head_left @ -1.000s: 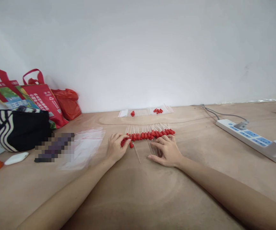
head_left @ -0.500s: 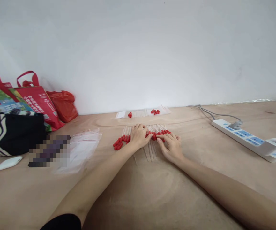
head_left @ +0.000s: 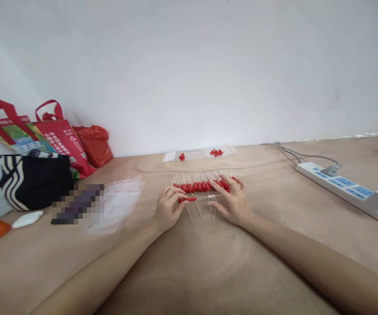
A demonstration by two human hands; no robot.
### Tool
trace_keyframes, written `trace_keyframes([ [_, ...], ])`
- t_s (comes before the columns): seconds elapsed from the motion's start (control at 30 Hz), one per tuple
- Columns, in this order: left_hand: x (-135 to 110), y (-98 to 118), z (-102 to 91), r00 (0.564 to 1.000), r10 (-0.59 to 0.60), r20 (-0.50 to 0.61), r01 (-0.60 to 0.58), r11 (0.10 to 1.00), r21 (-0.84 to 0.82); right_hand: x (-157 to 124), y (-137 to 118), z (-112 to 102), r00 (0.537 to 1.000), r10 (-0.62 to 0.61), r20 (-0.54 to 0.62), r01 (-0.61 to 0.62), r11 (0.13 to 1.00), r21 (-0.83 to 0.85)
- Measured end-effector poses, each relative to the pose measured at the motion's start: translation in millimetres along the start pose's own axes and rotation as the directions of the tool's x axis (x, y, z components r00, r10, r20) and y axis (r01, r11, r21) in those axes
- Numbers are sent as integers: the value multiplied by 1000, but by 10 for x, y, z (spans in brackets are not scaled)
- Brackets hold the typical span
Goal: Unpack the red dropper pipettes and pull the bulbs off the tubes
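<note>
My left hand (head_left: 170, 208) pinches a glass dropper (head_left: 189, 199) by its red rubber bulb, and the clear tube points right, lying nearly level. Its tip reaches toward the gap between the thumb and fingers of my right hand (head_left: 233, 199). That hand is open, with its fingers spread over the right end of a row of red-bulbed droppers (head_left: 198, 187). The row lies behind both hands, tubes pointing mostly toward the wall. Several loose glass tubes (head_left: 198, 211) point toward me in front of the row. My right fingers hide some of the bulbs.
Near the wall lie small bags with red bulbs (head_left: 216, 152) and clear tubes (head_left: 195, 155). Clear zip bags (head_left: 123, 203) and a blurred dark object (head_left: 79, 204) are at left, beside a black bag (head_left: 41, 179) and red bags (head_left: 93, 144). A power strip (head_left: 342, 188) stands right.
My left hand has moved left and toward me off the row and now holds a dropper level. My right hand's fingers have spread. The bulbs now form a straighter row.
</note>
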State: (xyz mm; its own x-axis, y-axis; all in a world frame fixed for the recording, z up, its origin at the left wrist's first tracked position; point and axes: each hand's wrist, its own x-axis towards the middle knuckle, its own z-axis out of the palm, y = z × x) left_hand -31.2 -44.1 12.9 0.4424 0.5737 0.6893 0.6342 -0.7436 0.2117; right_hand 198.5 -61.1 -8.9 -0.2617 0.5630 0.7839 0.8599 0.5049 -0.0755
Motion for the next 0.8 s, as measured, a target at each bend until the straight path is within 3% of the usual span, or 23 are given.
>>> trace_keyframes([
  [0.13, -18, 24, 35, 998, 59, -7, -59, 998, -25, 11, -38, -4, 989, -128, 73, 121, 989, 89],
  [0.37, -14, 57, 73, 992, 96, 78, -96, 995, 6, 1, -73, 31, 988, -142, 65, 131, 980, 147],
  [0.47, -10, 72, 91, 977, 161, 138, -166, 986, 26, 4, -103, 10, 985, -156, 75, 143, 977, 161],
  [0.6, -1, 83, 127, 964, 243, 110, -250, 967, 53, 10, -117, -27, 978, -199, 60, 185, 966, 179],
  [0.8, -23, 127, 113, 964, 229, 135, -246, 961, 125, -8, -115, -46, 970, -225, 93, 208, 964, 164],
])
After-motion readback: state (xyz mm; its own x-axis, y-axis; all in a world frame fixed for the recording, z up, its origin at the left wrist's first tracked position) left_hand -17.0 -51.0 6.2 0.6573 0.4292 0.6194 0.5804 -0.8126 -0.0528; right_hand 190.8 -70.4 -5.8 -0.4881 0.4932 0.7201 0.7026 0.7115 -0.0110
